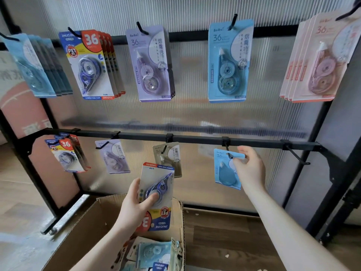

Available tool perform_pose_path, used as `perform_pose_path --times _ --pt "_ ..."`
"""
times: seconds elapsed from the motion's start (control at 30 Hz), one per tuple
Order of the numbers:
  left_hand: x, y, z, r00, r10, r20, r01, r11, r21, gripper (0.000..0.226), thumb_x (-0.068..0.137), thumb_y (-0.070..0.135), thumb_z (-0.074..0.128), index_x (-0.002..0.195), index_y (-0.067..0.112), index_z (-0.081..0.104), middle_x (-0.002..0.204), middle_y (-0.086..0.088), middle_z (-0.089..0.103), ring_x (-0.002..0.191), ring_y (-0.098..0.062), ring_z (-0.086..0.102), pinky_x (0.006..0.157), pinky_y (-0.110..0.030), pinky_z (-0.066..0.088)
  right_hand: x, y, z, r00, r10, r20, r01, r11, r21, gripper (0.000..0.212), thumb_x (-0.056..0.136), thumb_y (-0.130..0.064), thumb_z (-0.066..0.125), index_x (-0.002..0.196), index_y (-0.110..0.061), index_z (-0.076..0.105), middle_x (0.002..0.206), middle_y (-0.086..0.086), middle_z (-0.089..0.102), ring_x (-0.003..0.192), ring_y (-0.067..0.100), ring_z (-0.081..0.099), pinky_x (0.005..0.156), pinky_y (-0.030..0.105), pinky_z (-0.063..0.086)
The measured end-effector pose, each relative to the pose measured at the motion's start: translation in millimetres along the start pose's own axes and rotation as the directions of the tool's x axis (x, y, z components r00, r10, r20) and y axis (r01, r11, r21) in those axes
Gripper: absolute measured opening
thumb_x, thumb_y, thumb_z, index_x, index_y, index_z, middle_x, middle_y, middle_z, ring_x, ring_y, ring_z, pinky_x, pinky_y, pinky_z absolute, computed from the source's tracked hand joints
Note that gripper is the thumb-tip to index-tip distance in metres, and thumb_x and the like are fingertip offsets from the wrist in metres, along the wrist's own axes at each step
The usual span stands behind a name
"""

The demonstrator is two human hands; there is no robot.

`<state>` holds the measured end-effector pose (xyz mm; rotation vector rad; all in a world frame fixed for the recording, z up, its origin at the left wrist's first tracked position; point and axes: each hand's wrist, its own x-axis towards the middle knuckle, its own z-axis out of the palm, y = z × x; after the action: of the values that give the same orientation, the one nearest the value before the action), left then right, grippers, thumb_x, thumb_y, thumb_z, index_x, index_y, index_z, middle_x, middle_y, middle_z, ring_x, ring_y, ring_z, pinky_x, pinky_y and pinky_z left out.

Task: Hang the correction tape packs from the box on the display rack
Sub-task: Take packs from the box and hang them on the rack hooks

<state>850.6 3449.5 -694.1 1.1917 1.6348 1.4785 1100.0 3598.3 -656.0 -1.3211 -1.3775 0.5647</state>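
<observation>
My left hand point(136, 204) grips a blue, red and yellow correction tape pack point(156, 192), held upside down above the cardboard box point(91, 222). My right hand point(250, 167) pinches the top edge of a light blue pack point(224, 171) at the hook point(228, 151) on the lower rail point(195, 138). More packs point(154, 253) lie inside the box. Along the lower rail hang a blue and red pack point(66, 153), a lilac pack point(113, 156) and a grey-green pack point(170, 155).
The upper rail carries full hooks of packs: blue point(29, 63), red and blue point(89, 63), lilac point(150, 63), light blue point(228, 61), pink point(316, 59). A bare hook point(297, 156) sticks out at the lower rail's right end. The rack's black frame point(332, 173) stands on a wood floor.
</observation>
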Motion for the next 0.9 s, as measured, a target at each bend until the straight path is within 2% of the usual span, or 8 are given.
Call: perform_pose_path --times 0.07,0.13,0.27,0.47,0.63,0.73,0.83,0.9 --pt "2 -1 -9 0.998 -0.042 0.035 0.043 0.999 -0.015 0.054 0.083 0.022 0.072 0.129 0.022 0.044 0.119 -0.008 0.065 0.098 -0.02 0.069 0.077 -0.037 0.059 -3 -6 0 0.997 -0.078 -0.023 0.076 0.996 -0.049 0.037 0.08 0.001 0.058 0.113 -0.017 0.061 0.114 0.0 0.059 0.106 0.02 0.051 0.074 0.026 0.035" --pt "1 0 -18 0.998 -0.047 0.051 0.047 0.999 -0.008 0.047 0.086 0.009 0.066 0.125 0.025 0.045 0.116 -0.007 0.065 0.094 -0.022 0.069 0.073 -0.033 0.059 -7 -11 2 0.986 -0.161 -0.045 0.156 0.983 -0.096 0.038 0.079 0.004 0.057 0.111 -0.016 0.061 0.114 0.001 0.058 0.108 0.021 0.048 0.078 0.026 0.036" --pt "-3 5 -38 0.996 -0.062 0.062 0.061 0.998 0.023 0.052 0.086 -0.004 0.062 0.115 0.035 0.044 0.1 0.011 0.062 0.08 -0.011 0.07 0.059 -0.021 0.055 -16 -22 10 0.937 -0.347 -0.033 0.337 0.925 -0.175 0.036 0.078 0.006 0.057 0.11 -0.01 0.064 0.114 0.004 0.061 0.11 0.019 0.047 0.087 0.023 0.032" --pt "-2 6 -83 0.995 -0.097 -0.004 0.095 0.968 0.234 0.04 0.072 0.005 0.081 0.097 0.028 0.059 0.088 0.002 0.071 0.071 -0.003 0.069 0.057 -0.018 0.053 -37 -39 47 0.898 -0.432 0.088 0.44 0.884 -0.157 0.035 0.079 0.007 0.058 0.111 -0.006 0.064 0.113 0.007 0.063 0.109 0.025 0.052 0.088 0.024 0.032" --pt "3 5 -125 0.996 -0.093 0.002 0.08 0.868 0.49 0.035 0.063 0.028 0.089 0.09 0.021 0.068 0.082 0.01 0.07 0.072 -0.001 0.066 0.066 -0.025 0.056 -66 -55 87 0.86 -0.426 0.28 0.471 0.875 -0.115 0.037 0.084 0.002 0.057 0.118 -0.01 0.06 0.116 0.006 0.062 0.108 0.023 0.055 0.084 0.028 0.04" --pt "6 5 -149 0.996 -0.077 0.049 0.031 0.788 0.614 0.032 0.065 0.034 0.087 0.089 0.032 0.065 0.083 0.019 0.066 0.073 0.004 0.063 0.068 -0.02 0.054 -82 -60 114 0.819 -0.391 0.42 0.472 0.875 -0.106 0.038 0.088 -0.006 0.056 0.125 -0.017 0.056 0.12 0.0 0.059 0.103 0.014 0.054 0.075 0.019 0.041" --pt "10 4 -172 0.993 -0.088 0.084 0.009 0.74 0.672 0.032 0.07 0.031 0.083 0.097 0.033 0.066 0.091 0.019 0.065 0.079 0.001 0.063 0.066 -0.012 0.052 -99 -63 137 0.727 -0.361 0.584 0.502 0.86 -0.092 0.041 0.09 -0.013 0.056 0.129 -0.025 0.051 0.126 -0.006 0.054 0.099 0.005 0.05 0.067 0.011 0.041" --pt "13 3 -186 0.989 -0.088 0.117 -0.02 0.711 0.703 0.035 0.072 0.024 0.08 0.104 0.028 0.066 0.097 0.016 0.063 0.084 -0.002 0.061 0.065 -0.008 0.049 -112 -65 149 0.626 -0.341 0.701 0.541 0.837 -0.076 0.045 0.091 -0.019 0.057 0.133 -0.03 0.046 0.129 -0.01 0.05 0.103 0.003 0.05 0.074 0.014 0.045"
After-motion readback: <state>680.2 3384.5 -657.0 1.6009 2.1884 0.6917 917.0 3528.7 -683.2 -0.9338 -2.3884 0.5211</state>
